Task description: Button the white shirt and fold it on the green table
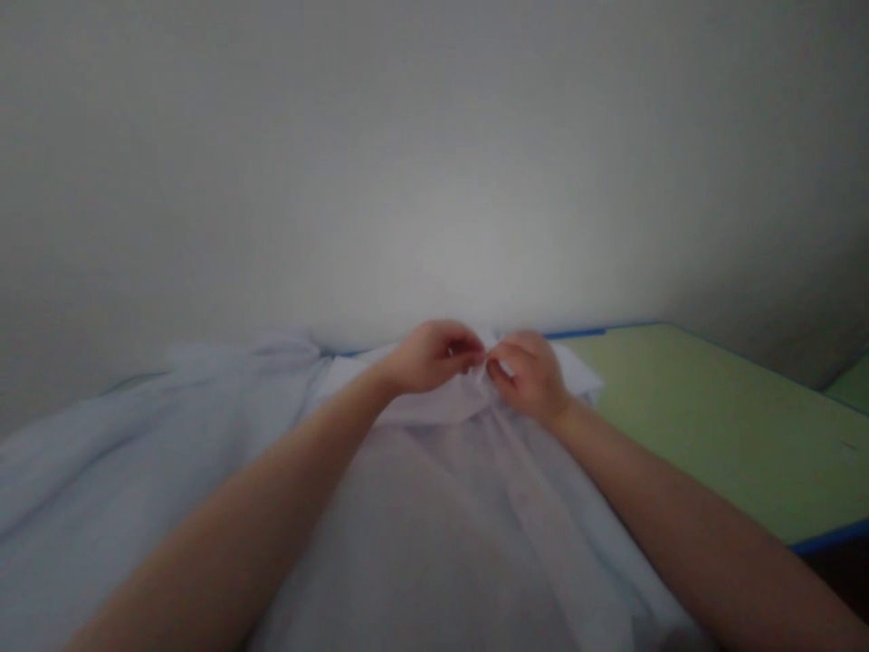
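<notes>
A pale white shirt [421,507] lies spread over the table in front of me, its collar end at the far side near the wall. My left hand [434,355] and my right hand [530,373] meet at the collar, fingertips almost touching. Both hands are closed in a pinch on the shirt's fabric at the neck opening. What sits between the fingertips is too small and blurred to make out. My bare forearms reach forward over the cloth.
The table [720,435] has a green top with a blue edge and shows at the right of the shirt. A plain grey-white wall [434,163] rises right behind the table. A second green surface [852,385] peeks in at the far right.
</notes>
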Demonstrator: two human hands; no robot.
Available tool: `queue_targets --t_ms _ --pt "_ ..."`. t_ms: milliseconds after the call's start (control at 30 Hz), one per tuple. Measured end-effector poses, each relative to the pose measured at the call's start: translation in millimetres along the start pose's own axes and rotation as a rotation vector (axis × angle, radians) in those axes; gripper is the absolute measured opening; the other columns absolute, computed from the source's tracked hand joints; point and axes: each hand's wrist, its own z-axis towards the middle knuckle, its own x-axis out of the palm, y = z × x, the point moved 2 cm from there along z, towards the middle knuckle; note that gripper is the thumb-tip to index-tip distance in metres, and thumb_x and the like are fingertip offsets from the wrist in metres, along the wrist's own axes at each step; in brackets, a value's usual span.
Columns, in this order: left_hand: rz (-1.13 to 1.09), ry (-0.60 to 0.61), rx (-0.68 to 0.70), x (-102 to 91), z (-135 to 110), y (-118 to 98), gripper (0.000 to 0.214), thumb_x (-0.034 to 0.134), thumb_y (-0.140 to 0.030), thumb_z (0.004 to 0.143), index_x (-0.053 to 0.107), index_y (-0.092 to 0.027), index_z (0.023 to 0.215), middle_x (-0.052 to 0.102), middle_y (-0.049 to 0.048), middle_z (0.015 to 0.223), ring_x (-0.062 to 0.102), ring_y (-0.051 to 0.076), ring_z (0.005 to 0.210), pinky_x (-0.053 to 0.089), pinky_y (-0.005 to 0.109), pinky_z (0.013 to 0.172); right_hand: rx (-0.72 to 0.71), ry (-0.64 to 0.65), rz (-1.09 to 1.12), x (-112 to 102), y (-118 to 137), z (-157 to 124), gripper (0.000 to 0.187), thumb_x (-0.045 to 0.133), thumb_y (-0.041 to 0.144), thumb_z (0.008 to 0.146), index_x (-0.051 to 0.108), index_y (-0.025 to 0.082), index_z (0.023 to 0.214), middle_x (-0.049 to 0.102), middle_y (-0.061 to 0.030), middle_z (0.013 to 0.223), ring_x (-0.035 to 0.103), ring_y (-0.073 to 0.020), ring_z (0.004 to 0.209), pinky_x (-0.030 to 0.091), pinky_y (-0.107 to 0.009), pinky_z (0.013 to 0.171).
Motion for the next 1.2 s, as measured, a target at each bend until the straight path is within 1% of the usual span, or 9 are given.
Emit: queue_targets --t_ms 233,433,500,567,667,767,900,1067,1200 --pt "0.226 0.06 0.118 6.2 -1.4 1.0 0.018 0.041 -0.016 0.081 0.059 -0.015 0.077 0.06 0.0031 0.075 0.053 0.012 0.072 0.04 0.023 0.068 -0.083 0.085 0.114 5.5 12.8 2.4 0.014 0.048 0.023 0.084 0.061 0.019 0.081 0.061 -0.0046 0.079 0.051 -0.0161 0.08 0.039 -0.031 0.075" --pt "0.167 0.237 0.022 7.2 -2.6 4.0 0.018 0.04 -0.014 0.078 0.058 -0.015 0.074 0.056 -0.0002 0.066 0.05 0.011 0.064 0.038 0.022 0.063 -0.121 0.131 0.153 7.9 15.1 0.4 0.015 0.049 0.025 0.084 0.062 0.019 0.083 0.061 -0.005 0.081 0.053 -0.0158 0.081 0.04 -0.031 0.077" --pt "0.116 0.249 0.008 5.4 -3.0 5.2 0.014 0.043 -0.015 0.076 0.057 -0.015 0.074 0.055 -0.0009 0.066 0.049 0.011 0.064 0.038 0.022 0.061 -0.118 0.13 0.177 7.2 16.4 -0.1 0.014 0.05 0.026 0.083 0.062 0.019 0.082 0.062 -0.0048 0.081 0.054 -0.0155 0.08 0.041 -0.031 0.076" --pt "0.063 0.213 0.01 3.1 -2.7 7.8 0.009 0.045 -0.018 0.075 0.054 -0.015 0.075 0.055 -0.0012 0.069 0.049 0.011 0.066 0.038 0.022 0.061 -0.06 0.113 0.232 5.2 16.9 0.3 0.015 0.049 0.027 0.083 0.061 0.019 0.084 0.062 -0.0047 0.081 0.055 -0.015 0.079 0.042 -0.029 0.075" --pt "0.075 0.11 -0.007 -0.4 -0.8 16.2 0.013 0.046 -0.026 0.078 0.053 -0.016 0.076 0.055 -0.0004 0.071 0.05 0.012 0.068 0.038 0.023 0.062 0.122 0.06 0.35 2.3 13.1 1.6 0.017 0.048 0.028 0.085 0.06 0.019 0.091 0.063 -0.0032 0.079 0.057 -0.0129 0.074 0.043 -0.026 0.07" --pt "0.217 -0.02 -0.075 -5.0 1.0 32.1 0.022 0.043 -0.034 0.082 0.055 -0.016 0.077 0.056 0.0012 0.071 0.051 0.013 0.068 0.038 0.024 0.062 0.351 0.007 0.474 4.4 2.7 1.6 0.018 0.048 0.031 0.085 0.06 0.019 0.092 0.06 0.0003 0.067 0.055 -0.0102 0.06 0.043 -0.022 0.058" --pt "0.464 -0.113 -0.23 -12.9 -2.1 65.2 0.025 0.044 -0.037 0.081 0.058 -0.016 0.078 0.06 0.005 0.078 0.053 0.015 0.07 0.039 0.026 0.063 0.622 0.04 0.67 18.4 -15.2 -3.0 0.019 0.049 0.035 0.083 0.057 0.018 0.088 0.055 0.0033 0.059 0.049 -0.0084 0.049 0.04 -0.02 0.048" --pt "0.626 -0.107 -0.415 -21.6 -17.1 105.1 0.033 0.047 -0.042 0.077 0.065 -0.017 0.087 0.064 0.0092 0.093 0.058 0.02 0.085 0.042 0.028 0.077 0.614 0.187 0.507 35.0 -32.0 -14.3 0.014 0.057 0.027 0.074 0.061 0.017 0.083 0.061 -0.0006 0.073 0.055 -0.0106 0.066 0.045 -0.024 0.064" --pt "0.584 0.018 -0.5 -16.3 -30.6 123.3 0.039 0.053 -0.047 0.071 0.067 -0.019 0.095 0.067 0.0085 0.095 0.06 0.022 0.086 0.043 0.028 0.076 0.581 0.309 0.354 46.4 -39.3 -29.2 0.032 0.064 0.028 0.067 0.063 0.017 0.097 0.064 -0.0063 0.099 0.057 -0.0163 0.09 0.044 -0.032 0.083"
